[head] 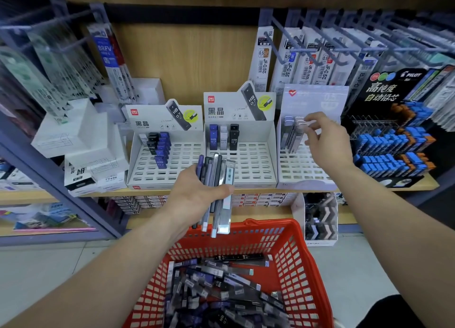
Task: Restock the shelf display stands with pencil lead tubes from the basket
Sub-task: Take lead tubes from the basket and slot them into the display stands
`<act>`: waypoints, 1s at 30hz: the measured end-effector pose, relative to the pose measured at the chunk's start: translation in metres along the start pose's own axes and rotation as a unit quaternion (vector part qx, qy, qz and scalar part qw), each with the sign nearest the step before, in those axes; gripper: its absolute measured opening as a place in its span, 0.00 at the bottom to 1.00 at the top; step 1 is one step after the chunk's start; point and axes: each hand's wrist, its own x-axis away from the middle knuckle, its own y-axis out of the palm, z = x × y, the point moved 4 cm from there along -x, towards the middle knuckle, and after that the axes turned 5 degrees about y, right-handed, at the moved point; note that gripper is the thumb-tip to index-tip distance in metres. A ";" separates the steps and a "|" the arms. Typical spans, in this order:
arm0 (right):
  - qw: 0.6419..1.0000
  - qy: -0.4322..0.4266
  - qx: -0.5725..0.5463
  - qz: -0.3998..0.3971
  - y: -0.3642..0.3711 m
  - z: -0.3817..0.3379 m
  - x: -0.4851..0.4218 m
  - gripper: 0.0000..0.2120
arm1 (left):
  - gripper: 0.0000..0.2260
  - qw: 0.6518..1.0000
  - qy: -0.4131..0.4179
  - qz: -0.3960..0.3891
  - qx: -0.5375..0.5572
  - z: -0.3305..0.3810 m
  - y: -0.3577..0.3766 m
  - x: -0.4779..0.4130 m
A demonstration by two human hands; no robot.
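My left hand [194, 194] grips a bundle of pencil lead tubes [216, 175], held upright above the red basket [302, 261]. Many more lead tubes [221, 285] lie loose in the basket. On the shelf stand three white slotted display stands: the left stand [170, 167] with blue and black tubes, the middle stand [248, 167] with three tubes, and the right stand [302, 167]. My right hand [327, 140] reaches to the right stand's back row, its spread fingertips at the pale tubes [291, 133] standing there, with nothing clearly held.
A black Pilot display [394, 150] full of blue and orange tubes stands right of the stands. White boxes [81, 140] are stacked at the left. Refill packs [307, 64] hang on hooks above. A white box of tubes [320, 219] sits on the lower shelf.
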 end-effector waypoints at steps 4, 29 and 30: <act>0.999 -0.018 0.039 0.004 0.000 -0.005 0.001 0.08 | 0.22 1.000 -0.008 0.003 0.004 0.000 0.000 0.000; 0.861 0.129 -0.350 -0.347 0.032 -0.123 0.103 0.08 | 0.15 1.000 0.009 0.005 0.010 0.019 -0.005 0.015; 0.848 0.137 -0.362 -0.363 0.035 -0.124 0.104 0.06 | 0.15 1.000 0.011 0.003 0.011 0.020 -0.005 0.016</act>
